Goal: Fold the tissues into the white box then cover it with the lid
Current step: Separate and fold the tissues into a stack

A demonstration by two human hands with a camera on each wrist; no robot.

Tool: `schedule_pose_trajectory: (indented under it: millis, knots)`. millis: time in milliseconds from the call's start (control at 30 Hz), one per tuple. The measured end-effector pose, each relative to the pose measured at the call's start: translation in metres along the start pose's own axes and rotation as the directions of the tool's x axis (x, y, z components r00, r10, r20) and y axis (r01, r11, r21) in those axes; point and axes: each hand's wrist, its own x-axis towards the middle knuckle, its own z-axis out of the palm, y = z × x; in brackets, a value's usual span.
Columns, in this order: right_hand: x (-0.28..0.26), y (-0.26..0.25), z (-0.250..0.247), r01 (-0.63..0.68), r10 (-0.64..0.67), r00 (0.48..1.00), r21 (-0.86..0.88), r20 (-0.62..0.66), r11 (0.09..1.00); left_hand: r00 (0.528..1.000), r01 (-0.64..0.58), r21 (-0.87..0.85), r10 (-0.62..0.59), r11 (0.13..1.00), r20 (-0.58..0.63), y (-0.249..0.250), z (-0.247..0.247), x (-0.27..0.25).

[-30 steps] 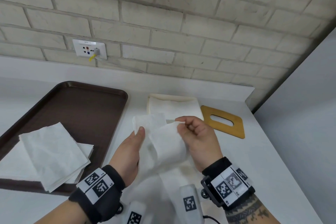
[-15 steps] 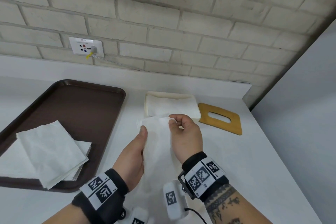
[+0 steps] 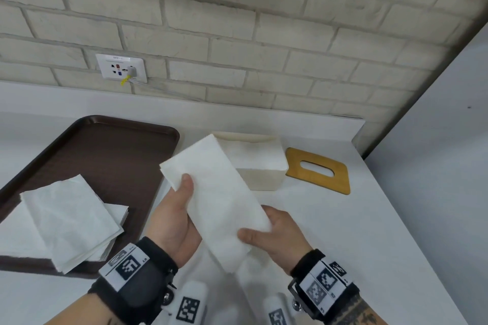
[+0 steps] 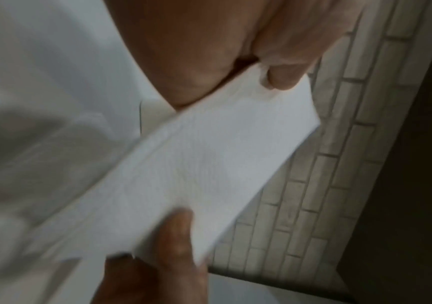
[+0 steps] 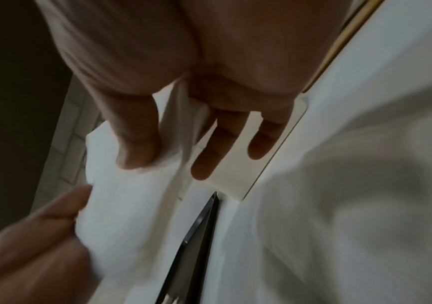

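Observation:
A folded white tissue (image 3: 219,198) is held flat and slanted above the counter, in front of the white box (image 3: 264,178). My left hand (image 3: 179,208) grips its left edge, thumb on top. My right hand (image 3: 269,235) pinches its near right end, thumb on top and fingers underneath. The same tissue (image 4: 209,168) fills the left wrist view, and in the right wrist view the tissue (image 5: 131,195) sits under my thumb. The open box holds folded tissues (image 3: 254,157). The yellow-brown lid (image 3: 318,170) with an oval slot lies flat on the counter right of the box.
A dark brown tray (image 3: 111,155) lies to the left with a stack of unfolded tissues (image 3: 68,219) on its near part. A brick wall with a socket (image 3: 121,70) runs behind. A grey wall closes the right side past the counter edge (image 3: 396,219).
The tissue was loose and upright between both hands; now it is a flat, narrow folded strip. My right hand has slid down to its near end, the left holds the far edge.

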Motion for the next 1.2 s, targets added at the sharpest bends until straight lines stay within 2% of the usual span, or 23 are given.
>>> schedule_pose_trajectory:
  millis: [67,167,233,300,367,400,500,600,767,933,1000,1033,1100,1167,1200]
  knots:
    - [-0.006,0.003,-0.011,0.025,-0.011,0.991,0.098,-0.136,0.995,0.999,-0.044,0.074,0.046,0.996,-0.021,-0.002,-0.008,0.002]
    - [-0.009,0.012,-0.032,0.122,-0.062,0.948,0.175,-0.313,0.977,0.989,-0.084,0.416,0.125,0.906,-0.073,-0.009,-0.025,0.002]
    - [-0.009,0.018,-0.043,0.153,-0.078,0.931,0.189,-0.357,0.97,0.986,-0.076,0.622,0.153,0.78,-0.07,-0.016,-0.035,0.0]
    - [-0.009,0.029,-0.048,0.157,-0.104,0.923,0.118,-0.37,0.981,0.99,-0.034,0.79,0.13,0.612,-0.059,-0.025,-0.043,-0.002]
    - [-0.006,0.044,-0.047,0.112,-0.096,0.936,0.027,-0.338,0.993,0.995,0.025,0.897,0.074,0.441,-0.064,-0.036,-0.049,-0.003]
    - [-0.004,0.05,-0.043,0.071,-0.072,0.949,-0.013,-0.307,0.997,0.996,0.048,0.913,0.051,0.405,-0.075,-0.042,-0.05,-0.002]
    - [0.0,0.06,-0.034,-0.012,-0.009,0.959,-0.071,-0.283,0.997,0.992,0.066,0.916,0.077,0.397,-0.104,-0.054,-0.05,0.003]
    - [0.004,0.06,-0.034,0.02,-0.018,0.941,0.002,-0.337,1.0,0.986,0.074,0.905,0.105,0.419,-0.129,-0.056,-0.048,0.004]
    - [0.004,0.063,-0.039,-0.067,0.072,0.947,0.028,-0.314,0.997,0.981,0.122,0.887,0.082,0.445,-0.175,-0.052,-0.046,0.001]
    - [0.003,0.041,-0.053,0.038,-0.051,0.967,-0.056,-0.248,0.998,0.982,0.077,0.922,0.129,0.38,-0.135,-0.036,-0.035,-0.001]
    - [0.002,0.026,-0.059,0.129,-0.173,0.951,-0.178,-0.256,0.976,0.988,0.028,0.937,0.131,0.349,-0.079,-0.026,-0.028,0.0]
    - [0.002,0.017,-0.06,0.193,-0.255,0.94,-0.263,-0.228,0.945,0.99,0.0,0.944,0.132,0.33,-0.046,-0.021,-0.025,0.0]
    - [0.002,-0.009,-0.055,0.311,-0.379,0.924,-0.473,-0.053,0.824,0.99,-0.058,0.962,0.139,0.268,0.021,-0.013,-0.018,0.001]
    - [0.006,-0.034,-0.041,0.351,-0.319,0.931,-0.68,0.178,0.643,0.988,-0.107,0.967,0.132,0.229,0.079,-0.007,-0.01,0.002]
    - [0.01,-0.039,-0.034,0.366,-0.272,0.929,-0.748,0.253,0.553,0.987,-0.124,0.965,0.127,0.23,0.096,-0.004,-0.007,0.002]
